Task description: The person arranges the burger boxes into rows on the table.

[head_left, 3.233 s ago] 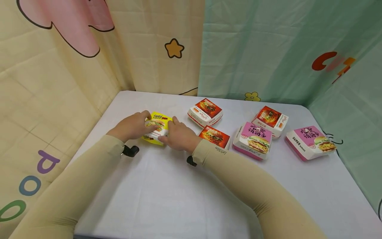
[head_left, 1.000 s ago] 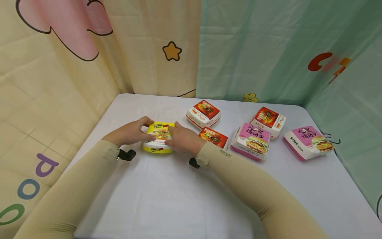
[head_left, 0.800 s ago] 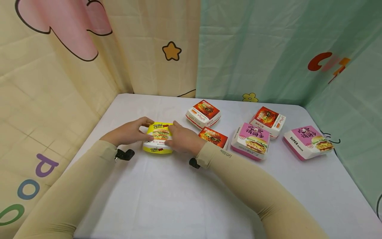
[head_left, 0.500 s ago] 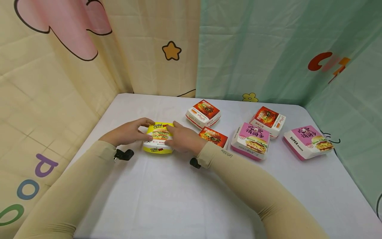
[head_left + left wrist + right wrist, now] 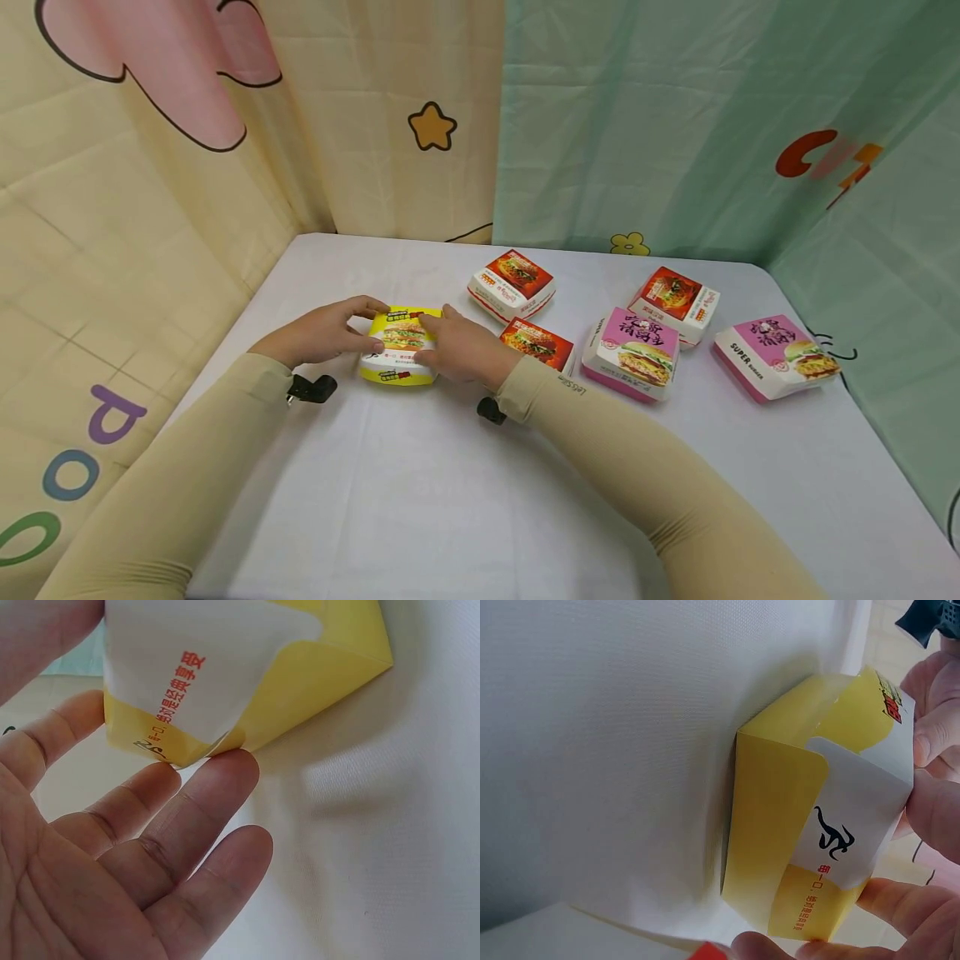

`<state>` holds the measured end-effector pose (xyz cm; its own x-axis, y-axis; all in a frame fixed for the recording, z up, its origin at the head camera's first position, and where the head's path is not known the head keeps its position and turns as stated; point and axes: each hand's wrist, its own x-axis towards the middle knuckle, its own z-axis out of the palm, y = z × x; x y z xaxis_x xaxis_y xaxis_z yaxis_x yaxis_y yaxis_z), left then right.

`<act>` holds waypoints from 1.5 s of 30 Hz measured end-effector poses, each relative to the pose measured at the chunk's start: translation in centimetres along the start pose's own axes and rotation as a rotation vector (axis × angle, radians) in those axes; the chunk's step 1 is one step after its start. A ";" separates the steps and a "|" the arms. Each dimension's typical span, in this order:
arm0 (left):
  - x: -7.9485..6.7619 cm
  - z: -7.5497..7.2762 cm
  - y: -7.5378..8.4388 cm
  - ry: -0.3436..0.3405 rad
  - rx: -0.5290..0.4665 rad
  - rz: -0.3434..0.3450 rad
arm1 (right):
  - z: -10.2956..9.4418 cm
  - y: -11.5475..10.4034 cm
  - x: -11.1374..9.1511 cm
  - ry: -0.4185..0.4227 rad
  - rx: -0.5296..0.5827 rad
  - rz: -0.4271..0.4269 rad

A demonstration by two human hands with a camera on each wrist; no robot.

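Note:
A yellow and white burger box with a burger picture on its lid stands on the white table, left of centre. My left hand holds its left side, thumb on the lid and fingers at the far edge. From the right, my right hand grips the opposite side, thumb and index finger resting over the lid's edge. In the left wrist view, fingertips touch the carton's lower edge. The right wrist view shows the lid down along its yellow side wall, with both hands' fingers against it.
Two red-topped burger boxes sit right of my hands, the nearer one partly behind my right wrist. Farther right are another red-topped box and two pink burger boxes. Printed curtains enclose the table.
Since 3.2 seconds ago the yellow box has turned straighter and come nearer, its lid now lying flatter. Over the last half second, my right hand has shifted slightly right; the left has barely moved.

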<state>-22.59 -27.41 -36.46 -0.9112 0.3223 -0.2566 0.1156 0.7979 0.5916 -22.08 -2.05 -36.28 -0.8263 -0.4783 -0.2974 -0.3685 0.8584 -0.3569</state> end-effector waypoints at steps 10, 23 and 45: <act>0.0 0.0 0.0 0.003 0.014 0.000 | -0.1 0.1 -0.1 0.000 0.035 0.011; -0.2 -0.1 0.5 -0.004 0.036 -0.011 | -0.2 0.1 0.0 0.000 0.031 0.019; -0.3 -0.3 0.8 -0.023 0.051 -0.001 | -0.2 -0.1 -0.5 -0.005 0.026 0.015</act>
<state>-22.35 -26.99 -35.72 -0.9019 0.3325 -0.2756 0.1348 0.8229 0.5520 -21.73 -1.90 -35.94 -0.8295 -0.4667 -0.3067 -0.3453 0.8602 -0.3752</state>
